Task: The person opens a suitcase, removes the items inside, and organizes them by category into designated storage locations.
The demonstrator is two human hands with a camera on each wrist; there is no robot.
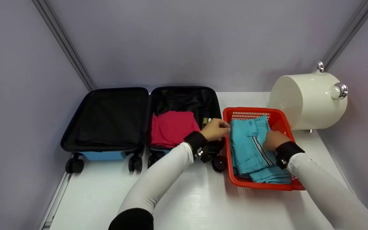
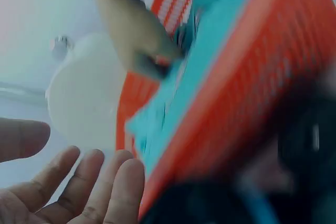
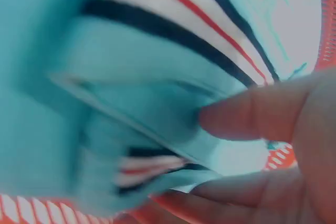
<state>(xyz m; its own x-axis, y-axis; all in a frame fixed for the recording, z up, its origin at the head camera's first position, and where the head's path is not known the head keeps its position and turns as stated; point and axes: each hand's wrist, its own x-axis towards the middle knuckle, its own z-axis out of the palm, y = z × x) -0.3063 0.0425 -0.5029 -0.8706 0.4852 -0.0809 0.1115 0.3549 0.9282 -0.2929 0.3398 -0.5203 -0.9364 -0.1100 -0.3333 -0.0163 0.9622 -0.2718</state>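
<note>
Folded turquoise trousers point(image 1: 246, 143) with a striped side seam lie in a red plastic basket point(image 1: 256, 185). My right hand point(image 1: 275, 141) is at their right side. In the right wrist view, the thumb point(image 3: 236, 116) lies over the cloth and the fingers point(image 3: 231, 198) pass under it, gripping a folded edge. My left hand point(image 1: 215, 129) hovers near the basket's left rim, its fingers point(image 2: 123, 182) loosely spread with nothing in them. Left of it, folded pink-red clothing point(image 1: 174, 127) lies in the right half of an open suitcase point(image 1: 184, 88).
The suitcase's black-lined left half point(image 1: 107, 118) lies open beside the wall. Its wheels point(image 1: 219, 163) stick out toward the front, one close to the basket. A large cream-coloured drum point(image 1: 323, 102) with chrome knobs lies on its side behind the basket. Grey walls enclose the white table.
</note>
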